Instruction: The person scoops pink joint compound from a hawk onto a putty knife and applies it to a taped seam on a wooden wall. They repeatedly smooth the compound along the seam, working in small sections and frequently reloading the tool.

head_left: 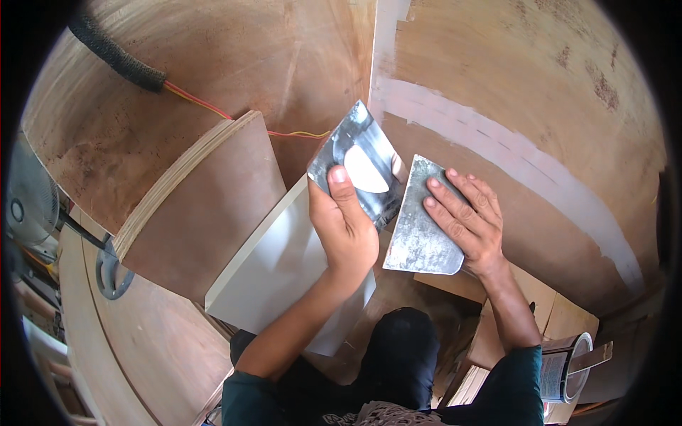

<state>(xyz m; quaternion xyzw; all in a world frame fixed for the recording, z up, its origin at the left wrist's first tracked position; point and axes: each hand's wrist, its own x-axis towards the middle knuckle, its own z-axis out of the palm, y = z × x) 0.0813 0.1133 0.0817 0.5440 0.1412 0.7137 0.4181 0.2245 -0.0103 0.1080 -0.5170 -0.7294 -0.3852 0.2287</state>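
My left hand [342, 231] grips a shiny, flat metal plate [341, 142], with the thumb on its face. A smooth white patch [366, 170] that looks like filler lies on that plate. Just to the right, my right hand [470, 220] holds a dull grey flat metal scraper [420, 227] with its fingers spread along the front; the thumb is hidden behind. The left edge of the scraper is close to the plate's lower right corner. Whether they touch, I cannot tell.
A pale filler strip [490, 135] runs along the curved wooden wall. Below left of my hands stands a white panel [263, 255], beside a plywood partition [206, 206]. Wires [291, 133] cross behind. A can [568, 366] with a flat blade across it stands lower right; a fan [32, 199] is far left.
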